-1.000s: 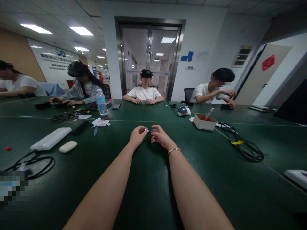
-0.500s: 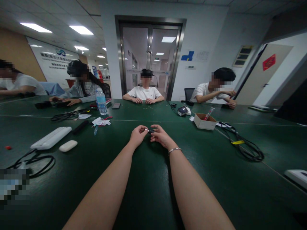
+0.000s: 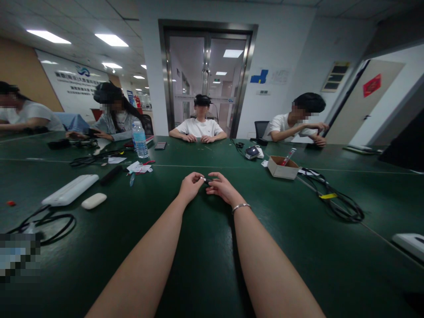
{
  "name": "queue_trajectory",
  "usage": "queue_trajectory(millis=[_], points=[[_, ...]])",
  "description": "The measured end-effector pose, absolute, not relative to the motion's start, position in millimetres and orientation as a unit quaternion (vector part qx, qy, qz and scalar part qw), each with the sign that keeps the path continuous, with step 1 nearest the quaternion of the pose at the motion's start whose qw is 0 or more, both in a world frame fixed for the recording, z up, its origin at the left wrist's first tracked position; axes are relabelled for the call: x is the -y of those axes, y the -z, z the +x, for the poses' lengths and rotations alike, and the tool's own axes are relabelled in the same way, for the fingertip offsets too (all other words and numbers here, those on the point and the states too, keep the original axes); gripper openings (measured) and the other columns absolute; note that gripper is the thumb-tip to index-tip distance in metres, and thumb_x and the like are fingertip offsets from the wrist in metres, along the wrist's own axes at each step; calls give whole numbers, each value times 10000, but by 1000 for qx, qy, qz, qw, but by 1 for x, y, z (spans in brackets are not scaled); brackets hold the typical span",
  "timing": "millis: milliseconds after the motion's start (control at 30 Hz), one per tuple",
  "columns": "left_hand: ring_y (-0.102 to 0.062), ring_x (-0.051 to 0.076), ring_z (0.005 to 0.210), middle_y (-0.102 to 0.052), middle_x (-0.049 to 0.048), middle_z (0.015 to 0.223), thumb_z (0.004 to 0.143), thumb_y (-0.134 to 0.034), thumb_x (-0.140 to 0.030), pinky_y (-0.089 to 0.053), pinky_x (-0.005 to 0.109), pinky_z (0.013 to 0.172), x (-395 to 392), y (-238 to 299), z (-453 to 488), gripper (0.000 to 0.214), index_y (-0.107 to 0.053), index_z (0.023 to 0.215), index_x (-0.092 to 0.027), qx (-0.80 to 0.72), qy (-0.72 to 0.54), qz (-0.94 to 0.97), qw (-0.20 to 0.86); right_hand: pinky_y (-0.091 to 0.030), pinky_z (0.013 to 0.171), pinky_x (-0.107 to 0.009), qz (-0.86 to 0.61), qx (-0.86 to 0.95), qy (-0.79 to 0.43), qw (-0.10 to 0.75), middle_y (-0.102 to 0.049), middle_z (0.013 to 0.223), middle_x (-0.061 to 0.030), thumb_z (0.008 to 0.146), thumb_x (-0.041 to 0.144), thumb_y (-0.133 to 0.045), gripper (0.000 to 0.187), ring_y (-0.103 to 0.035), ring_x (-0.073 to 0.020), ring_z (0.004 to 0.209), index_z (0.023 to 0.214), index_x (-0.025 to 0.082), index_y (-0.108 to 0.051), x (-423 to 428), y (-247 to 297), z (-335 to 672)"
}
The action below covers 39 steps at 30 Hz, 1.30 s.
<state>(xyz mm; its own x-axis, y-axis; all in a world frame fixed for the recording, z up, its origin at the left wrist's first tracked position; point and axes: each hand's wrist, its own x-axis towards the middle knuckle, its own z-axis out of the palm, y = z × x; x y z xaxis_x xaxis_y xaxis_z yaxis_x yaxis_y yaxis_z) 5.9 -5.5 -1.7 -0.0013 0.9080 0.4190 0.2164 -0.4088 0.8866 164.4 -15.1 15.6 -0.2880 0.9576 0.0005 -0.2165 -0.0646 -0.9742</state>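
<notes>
Over the table (image 3: pixel 205 251), the left hand (image 3: pixel 191 187) and right hand (image 3: pixel 224 189) still grip one small object (image 3: pixel 206 181), scarcely shifted, so handling continues.

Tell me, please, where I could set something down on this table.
Bare tabletop lies between the right hand and cardboard box, and between the right forearm and coiled black cable. Around the water bottle it is crowded with paper scraps and cables.

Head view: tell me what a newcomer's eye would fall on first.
Probably the left hand and right hand, close together mid-picture, with a small dark object with a bright end between them. Then the silver bracelet above the right hand and the water bottle standing farther off, left. Beyond, a white-shirted person sits before glass double doors.
</notes>
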Motion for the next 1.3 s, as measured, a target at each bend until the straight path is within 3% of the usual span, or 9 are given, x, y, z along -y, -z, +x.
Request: queue_trajectory(millis=[533, 700, 900, 1000, 1167, 1300], points=[[-610, 159, 782, -655, 45, 830, 726, -602, -275, -475, 291, 756, 6, 1, 6, 161, -638, 839, -165, -448, -541, 634, 324, -590, 650, -280, -372, 474, -635, 483, -612, 771, -18, 792, 98, -613, 181, -649, -132, 633, 942, 171, -542, 12, -11, 164], [-603, 160, 768, -649, 44, 820, 735, -596, -274, -473, 291, 742, 7, 0, 5, 160, -638, 844, -165, -455, -532, 636, 325, -570, 747, -303, -347, 507, -619, 489, -617, 816, -4, 722, 78, -656, 209, -635, -128, 730, 881, 182, -569, 8, -7, 165], [-586, 152, 795, -634, 46, 897, 766, -569, -261, -465, 278, 747, 7, 2, 7, 151, -628, 876, -177, -450, -514, 662, 308, -468, 902, -352, -418, 658, -420, 465, -614, 778, 31, 638, 24, -659, 378, -609, -137, 804, 966, 193, -579, 9, 0, 154], [-567, 115, 661, -617, 31, 903, 801, -527, -268, -463, 253, 649, 13, 2, 14, 143, -601, 896, -190, -443, -488, 686, 308, -448, 908, -379, -475, 694, -305, 446, -619, 822, 20, 655, 59, -679, 461, -596, -170, 856, 1070, 224, -567, 18, 1, 147], [-570, 82, 522, -601, 13, 853, 846, -440, -273, -418, 205, 499, 48, -9, 8, 129, -516, 922, -202, -438, -404, 666, 450, -421, 940, -410, -497, 751, -273, 338, -605, 1095, -83, 649, 118, -739, 651, -567, -245, 1025, 1247, 214, -503, 48, -20, 175], [-644, 136, 654, -590, 53, 994, 820, -498, -396, -481, 238, 547, 108, -26, -42, 223, -494, 952, -216, -441, -321, 633, 549, -366, 1000, -471, -484, 803, -227, 263, -592, 1146, -83, 733, 275, -697, 396, -530, -281, 1090, 1121, 247, -627, 107, -59, 258]])
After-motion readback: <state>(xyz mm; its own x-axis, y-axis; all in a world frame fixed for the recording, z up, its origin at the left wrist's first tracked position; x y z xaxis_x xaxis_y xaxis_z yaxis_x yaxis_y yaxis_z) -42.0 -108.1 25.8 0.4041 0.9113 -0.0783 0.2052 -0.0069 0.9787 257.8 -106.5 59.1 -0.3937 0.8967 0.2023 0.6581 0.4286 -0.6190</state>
